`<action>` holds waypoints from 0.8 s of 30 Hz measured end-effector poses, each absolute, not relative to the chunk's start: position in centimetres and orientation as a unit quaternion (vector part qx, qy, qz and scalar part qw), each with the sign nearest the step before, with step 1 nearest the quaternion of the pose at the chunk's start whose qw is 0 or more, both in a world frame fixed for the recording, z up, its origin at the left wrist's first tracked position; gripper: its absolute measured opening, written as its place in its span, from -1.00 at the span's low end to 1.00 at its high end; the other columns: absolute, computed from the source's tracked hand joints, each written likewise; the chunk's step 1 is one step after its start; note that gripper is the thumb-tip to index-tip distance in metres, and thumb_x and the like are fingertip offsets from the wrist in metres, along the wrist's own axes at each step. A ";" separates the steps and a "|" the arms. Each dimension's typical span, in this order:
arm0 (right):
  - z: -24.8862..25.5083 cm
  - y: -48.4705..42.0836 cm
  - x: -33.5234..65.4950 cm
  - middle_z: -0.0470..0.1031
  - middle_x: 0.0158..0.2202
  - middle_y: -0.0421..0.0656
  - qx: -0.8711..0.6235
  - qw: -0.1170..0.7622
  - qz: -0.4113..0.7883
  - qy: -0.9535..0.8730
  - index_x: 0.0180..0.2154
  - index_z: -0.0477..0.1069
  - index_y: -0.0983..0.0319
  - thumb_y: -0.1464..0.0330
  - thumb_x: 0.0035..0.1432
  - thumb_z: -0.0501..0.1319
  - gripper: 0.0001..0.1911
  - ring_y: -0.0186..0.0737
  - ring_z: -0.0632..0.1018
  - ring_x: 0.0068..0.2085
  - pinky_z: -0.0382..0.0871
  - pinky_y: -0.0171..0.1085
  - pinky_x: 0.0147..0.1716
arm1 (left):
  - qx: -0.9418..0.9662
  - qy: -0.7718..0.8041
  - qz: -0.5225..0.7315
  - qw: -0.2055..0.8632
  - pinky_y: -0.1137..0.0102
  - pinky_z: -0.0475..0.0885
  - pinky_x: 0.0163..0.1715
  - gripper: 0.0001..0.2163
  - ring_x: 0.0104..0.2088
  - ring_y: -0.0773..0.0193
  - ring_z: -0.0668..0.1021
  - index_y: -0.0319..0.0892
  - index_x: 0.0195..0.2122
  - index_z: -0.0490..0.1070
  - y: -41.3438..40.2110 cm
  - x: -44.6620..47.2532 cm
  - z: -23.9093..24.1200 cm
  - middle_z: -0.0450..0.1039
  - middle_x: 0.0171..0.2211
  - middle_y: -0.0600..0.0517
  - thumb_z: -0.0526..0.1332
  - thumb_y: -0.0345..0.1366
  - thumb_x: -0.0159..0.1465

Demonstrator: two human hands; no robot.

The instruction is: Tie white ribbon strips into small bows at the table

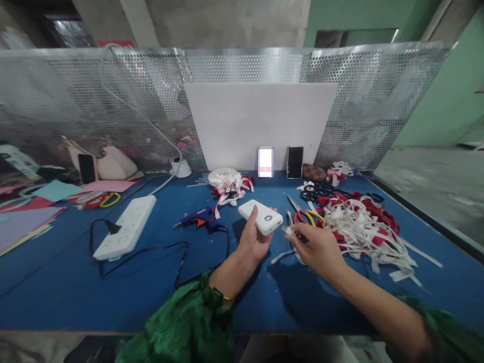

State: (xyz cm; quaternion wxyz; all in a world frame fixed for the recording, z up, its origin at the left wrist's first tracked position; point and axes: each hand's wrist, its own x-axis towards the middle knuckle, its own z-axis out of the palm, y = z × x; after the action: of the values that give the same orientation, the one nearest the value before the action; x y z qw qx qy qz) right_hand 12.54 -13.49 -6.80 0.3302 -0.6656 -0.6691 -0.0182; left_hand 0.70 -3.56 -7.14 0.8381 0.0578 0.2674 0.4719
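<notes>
While the left hand (254,241) holds a white power bank (260,216) up above the blue table (68,282), the right hand (316,248) pinches a small plug (288,230) just beside the bank's near end. The left fingers are wrapped around the bank from below, with the thumb on its side. The right fingers are closed on the plug, and a thin white cable seems to run under that hand, though it is hard to see. Plug and bank look very close, but I cannot tell if they touch.

Right of the hands lies a big heap of white and red ribbon (363,227). Scissors (304,214) with red and yellow handles lie between the bank and the heap. Left of the bank sits a blue glue gun (199,218), and its black cord loops across the table. Farther left is a white power strip (126,227). Behind the hands, two phones (295,162) lean against a white board (260,121), near a small pile of bows (230,185). A metal screen (378,101) with tiny holes stands at the back. Both sleeves are green.
</notes>
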 end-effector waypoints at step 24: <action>-7.4 -12.3 12.8 0.55 -0.41 -0.14 -0.703 0.248 -0.073 -0.662 -0.33 0.46 0.21 0.27 0.17 0.12 -0.81 -0.19 0.54 -0.39 0.17 -0.32 -0.45 | 0.138 0.254 0.526 0.800 0.27 0.45 -0.09 -0.67 -0.10 0.11 0.54 -0.22 -0.10 0.38 -4.9 1.5 -7.8 0.50 -0.14 -0.11 0.24 -0.54 0.08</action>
State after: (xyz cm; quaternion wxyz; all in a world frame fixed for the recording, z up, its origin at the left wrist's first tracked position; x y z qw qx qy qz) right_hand 12.83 -12.34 -7.41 0.2485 -0.7035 -0.6619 -0.0730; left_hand 1.46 -4.87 -7.84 0.7996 0.1376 0.2543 0.5263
